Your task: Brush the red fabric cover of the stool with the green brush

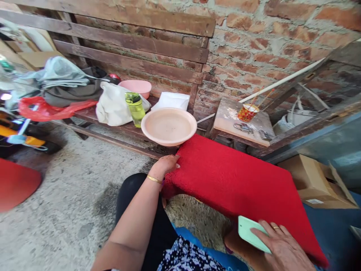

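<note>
A red cloth lies spread over a low, long surface in front of me, hanging over its near side. At its left end, my left hand grips the edge of the cloth, thumb on top. My right hand is closed around a mint-green scrub brush with a small hole at one end, held over the near right part of the cloth. The brush's underside is hidden. Just beyond my left hand, a pale pink basin sits on the wooden bench.
The bench also carries a green bottle, a white cloth bag, a white packet and a pink tub. A small wooden stand holds a red tin and a padlock. An opened cardboard box stands right.
</note>
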A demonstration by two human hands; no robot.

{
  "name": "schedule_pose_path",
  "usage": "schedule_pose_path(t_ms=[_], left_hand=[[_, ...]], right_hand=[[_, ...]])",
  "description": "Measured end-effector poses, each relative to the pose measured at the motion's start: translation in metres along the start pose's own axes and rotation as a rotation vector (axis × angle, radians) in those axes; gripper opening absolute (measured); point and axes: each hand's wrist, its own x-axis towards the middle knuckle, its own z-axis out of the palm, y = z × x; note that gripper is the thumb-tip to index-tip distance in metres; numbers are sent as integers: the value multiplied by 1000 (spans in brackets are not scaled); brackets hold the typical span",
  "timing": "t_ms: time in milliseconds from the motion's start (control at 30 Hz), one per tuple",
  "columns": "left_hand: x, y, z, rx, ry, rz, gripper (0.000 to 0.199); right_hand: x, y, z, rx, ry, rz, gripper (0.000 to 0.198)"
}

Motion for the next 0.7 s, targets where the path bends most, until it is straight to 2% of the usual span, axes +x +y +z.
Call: schedule_pose_path(t_ms=[133, 233, 300, 367, 433, 533, 633, 700], left_hand=[[-7, -2, -2, -19, 55, -36, 42], [-9, -2, -4, -15, 43, -52, 43], [-9, -2, -5, -20, 26, -45, 44], [-11, -1, -7, -12, 1, -23, 44], [-13, -1, -10, -2, -23, 0, 44], [-16, 1, -12, 1, -36, -5, 42], [-20, 0, -12, 9, -25, -61, 42], [-22, -2, -10, 19, -8, -81, 42]], right_hand=[[86, -107, -45, 5, 119, -282, 57], [153, -183, -76, -29, 145, -420, 46], [186, -217, -85, -72, 155, -499, 39], [206, -234, -83, -129, 182, -562, 34], [211, -234, -72, -183, 224, -584, 32], [189, -203, -44, -207, 305, -595, 31], [139, -137, -6, -150, 341, -579, 37], [105, -81, 21, -81, 298, -532, 41]])
